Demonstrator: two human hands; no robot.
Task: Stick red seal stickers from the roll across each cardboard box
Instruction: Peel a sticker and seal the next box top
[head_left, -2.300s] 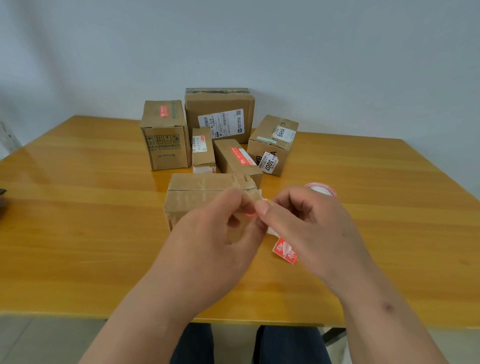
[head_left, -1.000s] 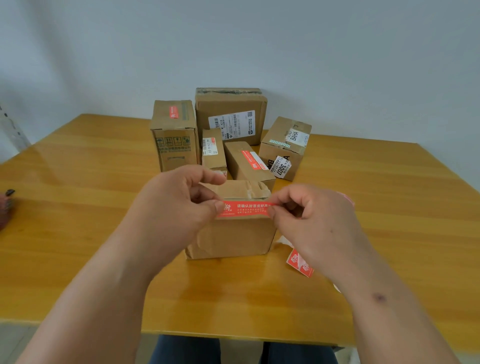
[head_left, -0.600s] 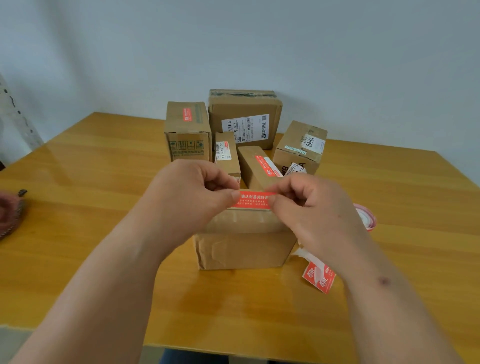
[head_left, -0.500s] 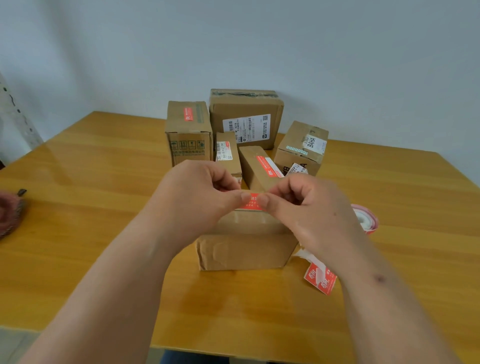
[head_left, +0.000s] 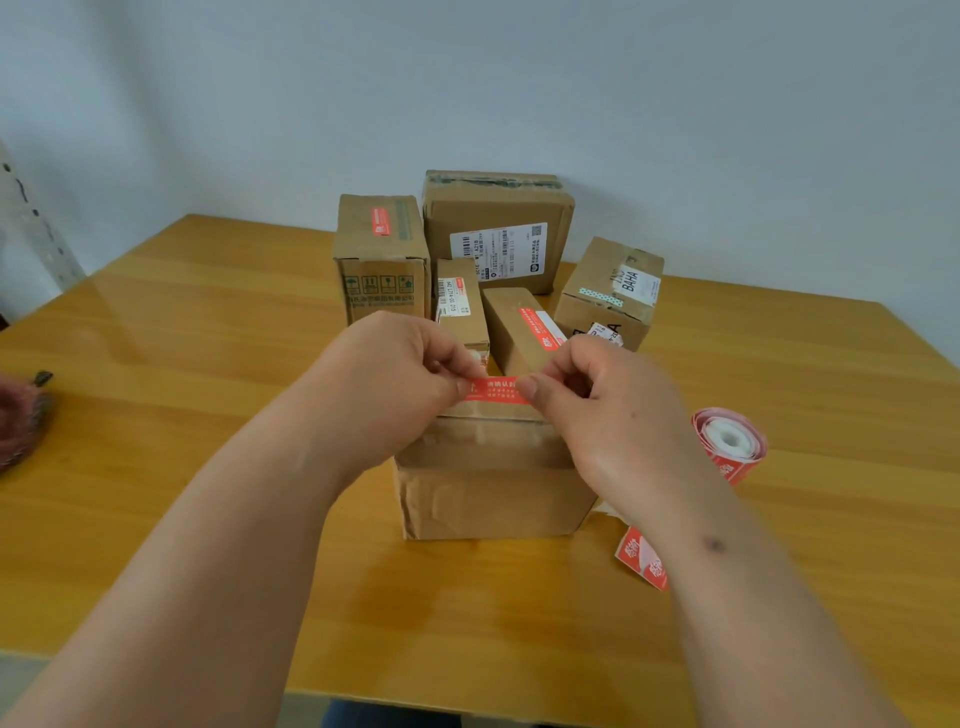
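Wooden tabletop (head_left: 182, 364) holds six boxes, of which at least two at the back show a red seal, while the left hand (head_left: 395, 384) and right hand (head_left: 597, 405) pinch a sticker (head_left: 493, 391) over the nearest box (head_left: 493, 488), roll (head_left: 730, 441) just beside.

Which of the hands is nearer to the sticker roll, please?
Right. The right hand sits just left of the sticker roll; the left hand is farther left, beyond the red sticker.
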